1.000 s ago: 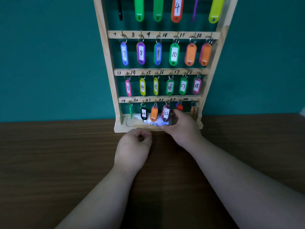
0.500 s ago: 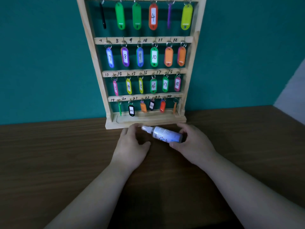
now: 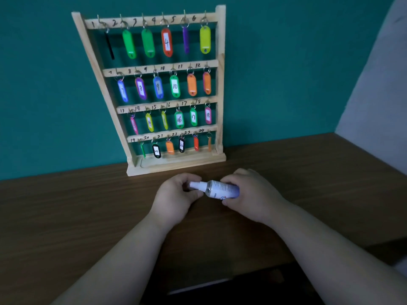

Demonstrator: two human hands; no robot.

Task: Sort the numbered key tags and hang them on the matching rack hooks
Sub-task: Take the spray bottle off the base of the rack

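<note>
Head view: both hands meet low in front of the body, and neither holds a tag. The right hand [image 3: 253, 194] wraps its curled fingers round the body of a small spray bottle [image 3: 222, 190], while the left hand [image 3: 176, 197] pinches the bottle's white nozzle end between thumb and curled fingers. The bottle lies on its side just above the table [image 3: 88, 216], with its long axis running straight across from one hand to the other and the nozzle toward the left hand.

The rack [image 3: 220, 84] stands upright straight ahead of the hands, its base just beyond the knuckles and apart from them. The key tags [image 3: 175, 86] hang above and beyond the hands in four rows, long axes pointing down. Every hook appears to carry one, though several tags are turned edge-on and their numbers cannot be read.

The bottom row is the nearest to the hands. Its left half lies ahead of the left hand and its right half ahead of the right, so both hands are about equally close. The sorting looks finished or nearly so. Any further work on the tags would first call for freeing a hand, and the reach would go forward and up — away from the body, across the short gap to the base.
</note>
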